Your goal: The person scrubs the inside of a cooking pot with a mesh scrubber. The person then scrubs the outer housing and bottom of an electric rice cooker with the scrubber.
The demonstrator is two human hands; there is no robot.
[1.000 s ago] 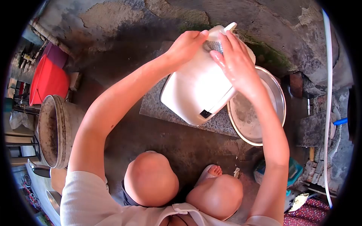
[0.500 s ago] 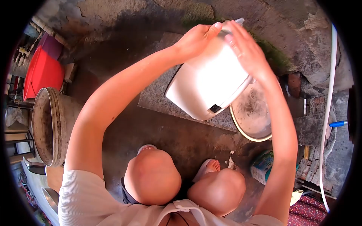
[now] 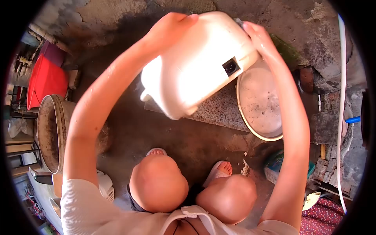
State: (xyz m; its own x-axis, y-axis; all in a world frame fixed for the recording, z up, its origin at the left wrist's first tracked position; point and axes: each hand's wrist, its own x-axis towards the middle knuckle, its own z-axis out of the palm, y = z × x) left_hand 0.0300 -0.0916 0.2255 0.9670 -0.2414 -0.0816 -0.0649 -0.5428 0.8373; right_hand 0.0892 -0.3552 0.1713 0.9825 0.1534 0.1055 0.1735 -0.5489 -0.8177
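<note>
A white, rounded rice cooker body [image 3: 196, 62] is tilted up in front of me, with a black power socket [image 3: 230, 67] in its side. Bright glare washes out much of its surface. My left hand [image 3: 170, 29] grips its upper left edge, thumb on top and the other fingers hidden. At the upper right edge is my right hand [image 3: 258, 37], fingers bent and wet, with a pale crumpled scrap [image 3: 238, 22] at the fingertips. Below the right wrist, a wide basin [image 3: 243, 111] holds cloudy water with dark specks.
A stone slab [image 3: 219, 111] lies under the cooker. To the left are a dirty bucket [image 3: 60, 133] and a red tub [image 3: 49, 80]. A green-and-white package [image 3: 274, 166] rests by my right foot. A white hose [image 3: 341, 105] runs down the right side, near the rough wall.
The cooker has been turned, so its socket now faces up toward me and its small feet show at the lower left. My left hand has moved left, away from my right hand.
</note>
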